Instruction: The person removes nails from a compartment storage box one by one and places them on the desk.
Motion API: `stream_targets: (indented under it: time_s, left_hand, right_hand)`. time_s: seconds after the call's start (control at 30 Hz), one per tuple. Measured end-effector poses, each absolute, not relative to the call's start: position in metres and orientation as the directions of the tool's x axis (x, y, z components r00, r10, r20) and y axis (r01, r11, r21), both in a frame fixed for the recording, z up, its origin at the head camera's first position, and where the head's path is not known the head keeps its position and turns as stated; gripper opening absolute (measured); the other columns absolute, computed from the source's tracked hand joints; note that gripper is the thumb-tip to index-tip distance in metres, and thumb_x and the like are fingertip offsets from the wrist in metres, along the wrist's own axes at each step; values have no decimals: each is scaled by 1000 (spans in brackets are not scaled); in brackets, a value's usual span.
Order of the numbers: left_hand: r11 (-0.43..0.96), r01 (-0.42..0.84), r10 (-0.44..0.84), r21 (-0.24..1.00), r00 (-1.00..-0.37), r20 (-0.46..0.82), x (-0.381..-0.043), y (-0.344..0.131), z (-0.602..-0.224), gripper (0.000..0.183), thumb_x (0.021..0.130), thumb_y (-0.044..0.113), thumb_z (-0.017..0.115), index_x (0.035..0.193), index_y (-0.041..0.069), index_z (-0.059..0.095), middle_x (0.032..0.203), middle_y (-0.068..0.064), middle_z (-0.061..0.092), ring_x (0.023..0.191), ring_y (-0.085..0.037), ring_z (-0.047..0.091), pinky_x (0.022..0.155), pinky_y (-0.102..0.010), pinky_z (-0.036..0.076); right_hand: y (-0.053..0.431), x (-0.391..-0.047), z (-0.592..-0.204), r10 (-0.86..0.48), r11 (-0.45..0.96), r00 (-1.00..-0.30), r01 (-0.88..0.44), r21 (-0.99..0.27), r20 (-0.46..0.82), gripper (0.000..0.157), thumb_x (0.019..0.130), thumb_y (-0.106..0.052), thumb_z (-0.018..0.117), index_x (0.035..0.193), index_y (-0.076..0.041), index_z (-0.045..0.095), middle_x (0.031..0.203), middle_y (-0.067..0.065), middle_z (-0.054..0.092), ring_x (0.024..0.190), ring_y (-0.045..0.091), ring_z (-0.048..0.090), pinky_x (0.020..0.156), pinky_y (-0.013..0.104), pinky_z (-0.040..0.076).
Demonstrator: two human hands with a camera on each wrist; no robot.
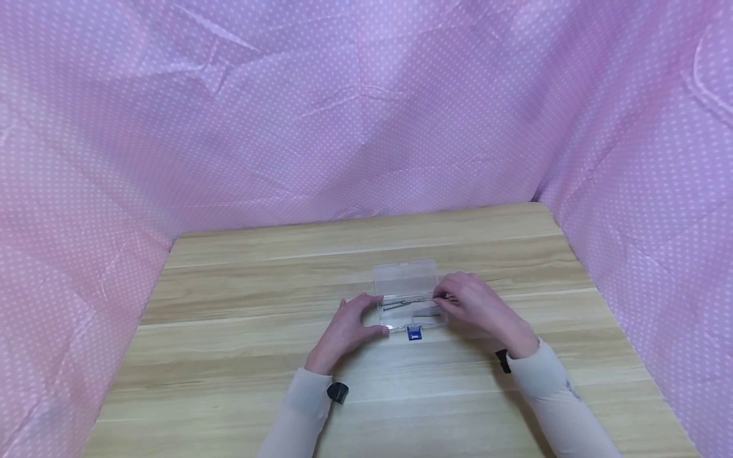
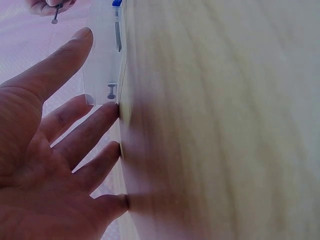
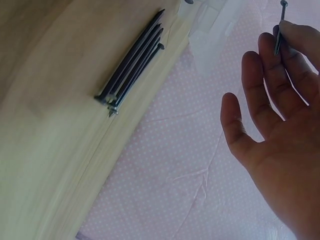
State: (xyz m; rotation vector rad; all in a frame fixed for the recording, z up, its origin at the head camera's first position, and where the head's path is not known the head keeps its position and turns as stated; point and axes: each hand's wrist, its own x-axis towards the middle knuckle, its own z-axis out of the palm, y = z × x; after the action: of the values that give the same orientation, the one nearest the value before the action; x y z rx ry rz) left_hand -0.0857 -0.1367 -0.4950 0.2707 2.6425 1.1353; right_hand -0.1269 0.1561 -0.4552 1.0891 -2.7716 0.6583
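Observation:
A clear plastic box (image 1: 395,323) lies on the table with its lid (image 1: 405,278) folded back and a blue label or latch (image 1: 414,333) on its near side. My left hand (image 1: 346,324) holds the box's left end, thumb at the near corner and index finger at the far side. Some nails (image 1: 397,305) lie inside. Between thumb and fingertips, my right hand (image 1: 472,304) pinches a single nail (image 3: 283,15) over the box's right end. That nail's flat head (image 2: 55,21) also shows in the left wrist view.
Several dark nails (image 3: 132,62) lie bunched side by side on the wooden table (image 1: 229,356), next to the box in the right wrist view; my right hand mostly covers them in the head view. Pink dotted cloth (image 1: 286,127) hangs behind the table and along both sides.

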Motion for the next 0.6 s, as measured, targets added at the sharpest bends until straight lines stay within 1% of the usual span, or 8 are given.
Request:
stream_targets:
  time_s: [0.2,0.43,0.6]
  left_hand:
    - [677,69,267,733,-951,-157,-86,-137,-494,74,82,32,89,146,12,58,150,-12,56,148,-33,41,129,-55,7]
    - [678,72,270,731,-950,-157,-86,-137,-493,74,82,33,89,147,11,58,150,-12,57,148,-31,40,129,-55,7]
    - [681,103,285,725,-949,-134,-86,-138,-491,72,83,33,88,145,9,60,148,-13,58,147,-34,42,128,-58,9]
  right_hand:
    - [163,-126,-454,-625,650,-738,-672,-355,255,8,90,-10,78,97,-12,74,94,0,72,91,22,67,85,49,57]
    - [171,-124,-452,-608,661,-754,-654,-367,250,9,91,-10,78,98,-11,74,96,1,72,93,24,67,89,51,56]
    - [175,-123,-453,-596,663,-757,-652,-369,266,9,91,-10,78,98,-12,74,96,0,72,94,23,68,89,50,57]
